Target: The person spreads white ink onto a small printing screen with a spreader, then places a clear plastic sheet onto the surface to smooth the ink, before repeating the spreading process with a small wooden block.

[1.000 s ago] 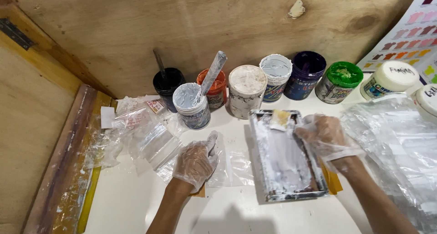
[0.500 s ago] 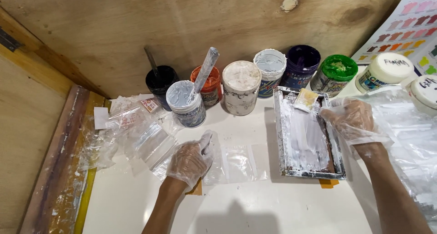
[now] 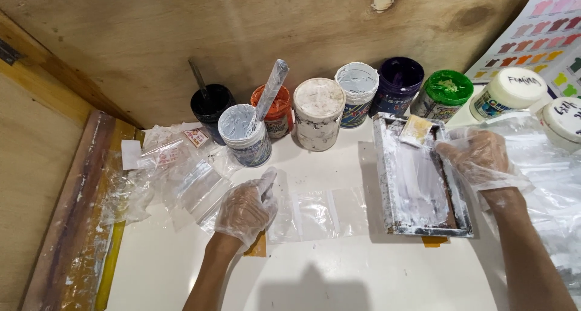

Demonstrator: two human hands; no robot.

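Overhead view of a white table [image 3: 339,274] set against a plywood wall. The left hand [image 3: 245,208], in a thin clear glove, presses flat on one end of a small clear plastic bag [image 3: 318,214] lying near the table's middle; its fingers are together and curled lightly, pinning the bag rather than pinching it. The right hand [image 3: 478,156], also gloved, rests on the far right rim of a small paint-smeared screen frame [image 3: 420,178], which lies flat just right of the bag; the fingers close on the rim beside a small yellowish card [image 3: 416,129] at the frame's far edge, though how firmly cannot be told. The bag appears very light, limp and slippery, likely to slide or crumple, so it is best taken by an edge or corner. The frame looks stiff and modest in weight, with wet paint on its face; its bare outer rails are the cleaner hold. Far behind stand a row of paint jars [image 3: 318,114], one holding a coated spatula [image 3: 269,93]. A heap of plastic bags [image 3: 175,172] lies at left.
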